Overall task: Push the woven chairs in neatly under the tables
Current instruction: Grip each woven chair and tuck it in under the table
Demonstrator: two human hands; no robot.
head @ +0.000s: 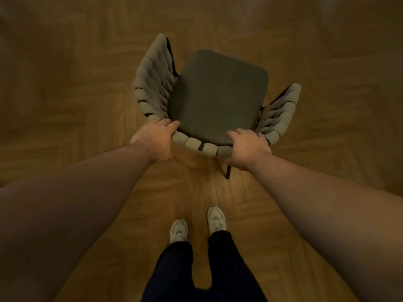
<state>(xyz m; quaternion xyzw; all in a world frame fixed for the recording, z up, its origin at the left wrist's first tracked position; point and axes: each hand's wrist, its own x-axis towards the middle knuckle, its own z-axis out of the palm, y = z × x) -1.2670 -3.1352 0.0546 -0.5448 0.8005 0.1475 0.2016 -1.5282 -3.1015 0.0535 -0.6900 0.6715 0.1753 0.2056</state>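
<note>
Finding: the woven chair stands on the parquet floor at mid-frame, directly ahead of you at 12 o'clock, and no table is in view. Your left hand is curled over the back rail at its 9 o'clock corner. Your right hand clasps the same rail at its 3 o'clock corner. Both hands are closed round the rail and hold nothing else. Handling, as judged: the thin dark leg and padded strapping suggest a fairly light frame, rigid at the core but soft and yielding on the surface. The straps may compress or slip under your fingers, so bear on the rail as a whole rather than on a single strap. The seat cushion looks loose and is no handhold. A hand at each corner suits steering, and a leg could catch on the floor joints if you push unevenly. Orientation: the seat front faces between 12 and 1 o'clock and the back sits toward 6 to 7. The back-to-front axis runs along that line, slightly skewed from your stance. The side wings flare toward 10 and 3 o'clock.
</note>
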